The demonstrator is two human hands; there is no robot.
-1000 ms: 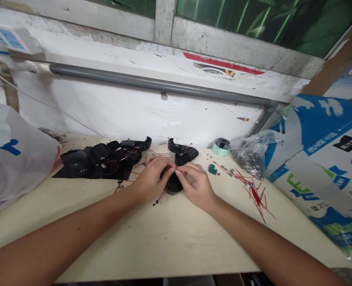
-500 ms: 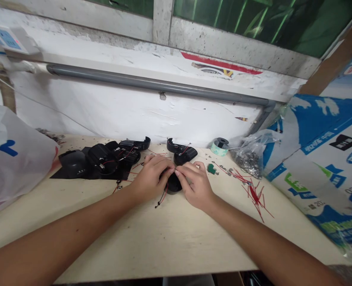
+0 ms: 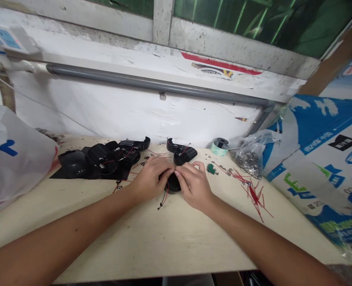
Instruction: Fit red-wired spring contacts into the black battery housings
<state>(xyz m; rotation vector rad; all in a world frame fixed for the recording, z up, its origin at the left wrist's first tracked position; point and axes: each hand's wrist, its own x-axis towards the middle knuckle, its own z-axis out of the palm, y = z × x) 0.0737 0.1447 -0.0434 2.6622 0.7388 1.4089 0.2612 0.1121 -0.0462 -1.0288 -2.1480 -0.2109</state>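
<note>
Black shell (image 3: 173, 183), red lead (image 3: 164, 196) lengthwise toward table (image 3: 170, 242) front

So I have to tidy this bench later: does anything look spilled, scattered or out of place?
Yes. Red wire scraps lie strewn over the table right of the right hand, and small metal bits sit loose beside the plastic bag. Black shells lie heaped beyond the left hand; both hands pinch a black part.
</note>
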